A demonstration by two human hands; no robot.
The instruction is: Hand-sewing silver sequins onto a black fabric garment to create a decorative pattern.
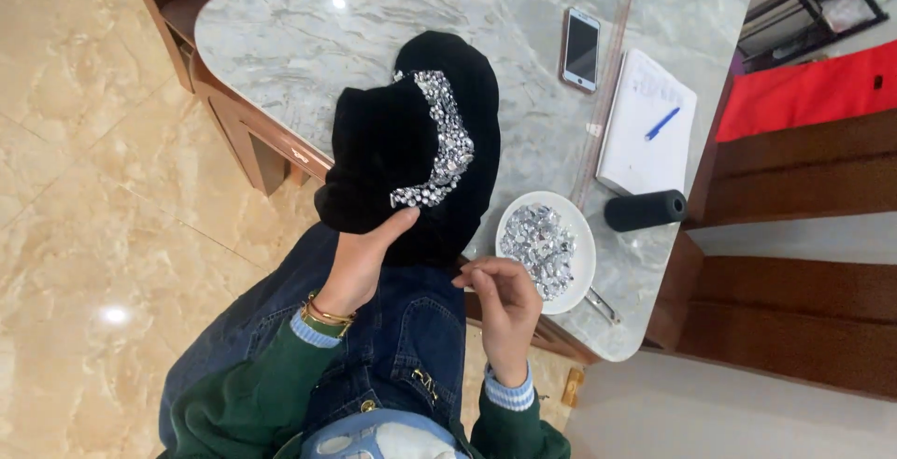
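Left hand [360, 258] grips black garment [392, 155] draped over counter [308, 20] edge. Right hand [505, 300] pinched closed, contents too small to tell, beside white bowl [584, 258] of rhinestones [539, 242].

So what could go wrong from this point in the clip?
The white plate of silver rhinestones sits close to the grey marble table's edge, so the right hand could knock it off. The black velvet garment with a rhinestone trim overhangs the edge, steadied only by the left hand, and might slip.
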